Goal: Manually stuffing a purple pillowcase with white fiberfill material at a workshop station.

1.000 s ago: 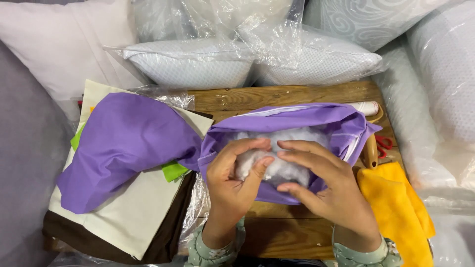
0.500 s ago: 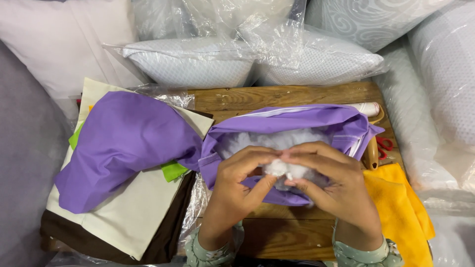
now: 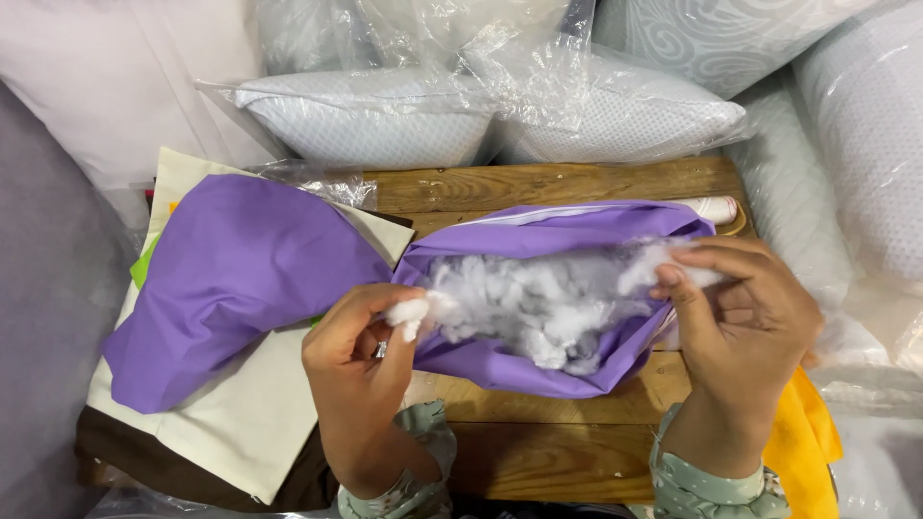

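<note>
White stuffing [image 3: 538,303] stretched left-right between both hands.

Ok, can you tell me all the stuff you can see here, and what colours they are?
purple cover: 1, purple, open on the middle of the table, stuffing inside
stuffing: 1 fluffy heap, white, inside the purple cover
table: 1, brown wood, under everything
purple cloth: 1, purple, on the fabric pile at left
fabric pile: 1 stack, cream, green and dark brown, left of the table
yellow cloth: 1, yellow, lower right
pillows in plastic: several, white, behind and right of the table
left hand: 1, pinching a tuft of stuffing at the cover's left end
right hand: 1, pinching stuffing at the cover's right end
</note>
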